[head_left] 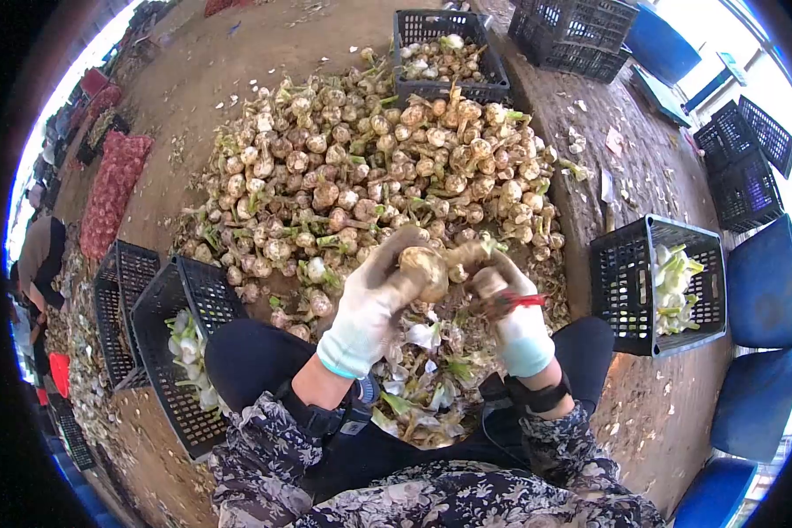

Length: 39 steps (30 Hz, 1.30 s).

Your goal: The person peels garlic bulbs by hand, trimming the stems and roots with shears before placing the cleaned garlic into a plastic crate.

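My left hand (370, 299), in a dirty white glove, is wrapped round a brownish bulb (424, 273) at the centre of the view. Close to its right side is my right hand (510, 308), also gloved, with curled fingers at the bulb's stem end. A red-handled tool (521, 300) shows in that hand; its blade cannot be made out. Beyond both hands spreads a large heap of bulbs (326, 176) with stems. Peeled leaves and skins (422, 387) lie between my legs.
Black crates with pale trimmed bulbs stand at left (158, 326) and right (625, 282). Another crate (449, 88) stands behind the heap. Blue containers (761, 282) and stacked crates (744, 167) line the right. Red mesh sacks (114, 189) and another person (40, 255) are at left.
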Motion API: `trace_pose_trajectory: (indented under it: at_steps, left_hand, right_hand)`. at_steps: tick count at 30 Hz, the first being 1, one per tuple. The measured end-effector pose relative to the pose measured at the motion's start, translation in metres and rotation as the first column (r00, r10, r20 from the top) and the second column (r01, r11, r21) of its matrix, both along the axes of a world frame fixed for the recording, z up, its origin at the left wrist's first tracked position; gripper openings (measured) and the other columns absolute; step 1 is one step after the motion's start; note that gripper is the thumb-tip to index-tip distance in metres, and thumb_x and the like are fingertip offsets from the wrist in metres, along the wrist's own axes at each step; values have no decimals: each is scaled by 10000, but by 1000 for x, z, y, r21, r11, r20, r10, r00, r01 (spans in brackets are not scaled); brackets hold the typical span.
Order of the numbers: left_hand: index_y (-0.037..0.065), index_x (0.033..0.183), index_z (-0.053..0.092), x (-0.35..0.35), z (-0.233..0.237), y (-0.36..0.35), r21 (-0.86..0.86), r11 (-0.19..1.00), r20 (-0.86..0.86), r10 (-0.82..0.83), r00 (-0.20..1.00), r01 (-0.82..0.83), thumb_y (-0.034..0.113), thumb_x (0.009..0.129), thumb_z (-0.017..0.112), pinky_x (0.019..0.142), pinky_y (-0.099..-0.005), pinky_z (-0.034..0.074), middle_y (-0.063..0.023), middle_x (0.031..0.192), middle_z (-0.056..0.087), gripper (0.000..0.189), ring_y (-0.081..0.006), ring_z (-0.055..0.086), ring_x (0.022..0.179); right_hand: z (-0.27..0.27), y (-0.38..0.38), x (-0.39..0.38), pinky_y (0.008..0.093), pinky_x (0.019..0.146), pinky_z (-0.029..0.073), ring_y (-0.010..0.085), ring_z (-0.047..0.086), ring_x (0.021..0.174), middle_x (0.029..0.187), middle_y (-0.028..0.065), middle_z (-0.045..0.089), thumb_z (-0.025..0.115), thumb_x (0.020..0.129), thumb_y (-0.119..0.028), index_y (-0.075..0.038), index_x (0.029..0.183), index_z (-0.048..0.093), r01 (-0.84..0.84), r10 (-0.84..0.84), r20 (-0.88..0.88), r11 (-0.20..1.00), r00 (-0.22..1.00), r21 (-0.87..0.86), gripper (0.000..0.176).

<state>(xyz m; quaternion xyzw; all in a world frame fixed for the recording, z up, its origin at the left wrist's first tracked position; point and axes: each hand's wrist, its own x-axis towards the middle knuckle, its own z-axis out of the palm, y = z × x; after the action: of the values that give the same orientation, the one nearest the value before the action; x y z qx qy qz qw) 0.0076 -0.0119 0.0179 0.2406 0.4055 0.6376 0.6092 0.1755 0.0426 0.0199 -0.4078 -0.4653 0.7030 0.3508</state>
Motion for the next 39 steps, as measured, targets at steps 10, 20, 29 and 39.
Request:
trace_pose_trajectory:
  at_steps: [10, 20, 29, 39]
  left_hand:
    - [44, 1141, 541, 4, 2, -6, 376, 925, -828, 359, 430, -49, 132, 521, 817, 821, -299, 455, -127, 1092, 544, 684, -238, 554, 987]
    - [48, 1145, 537, 0, 6, -5, 363, 932, -806, 323, 496, -16, 234, 568, 810, 811, -317, 460, -133, 1108, 540, 664, -252, 568, 948]
    - [-15, 1197, 479, 8, 3, -2, 391, 919, -825, 330, 459, 43, 189, 661, 755, 862, -313, 431, -132, 1111, 543, 637, -215, 541, 1002]
    - [-33, 1308, 325, 22, -25, 0, 23, 998, -344, 56, 937, -51, 199, 810, 597, 889, -286, 399, -93, 1100, 526, 612, -149, 521, 967]
  right_hand:
    - [-10, -4, -25, 244, 777, 446, 122, 552, 888, 988, 81, 594, 580, 808, -67, 74, 1115, 466, 133, -129, -100, 991, 987, 32, 357]
    - [2, 2, -4, 241, 687, 433, 93, 520, 770, 854, 44, 578, 621, 801, -159, 31, 994, 538, -119, 100, -163, 987, 982, -108, 283]
    - [0, 2, -6, 226, 648, 434, 105, 544, 732, 834, 33, 590, 600, 766, -25, 21, 938, 531, -36, -47, 159, 874, 986, 485, 191]
    - [-17, 3, -8, 237, 778, 449, 118, 575, 861, 952, 71, 616, 562, 762, 57, 2, 1008, 551, -21, 17, 28, 986, 999, 167, 253]
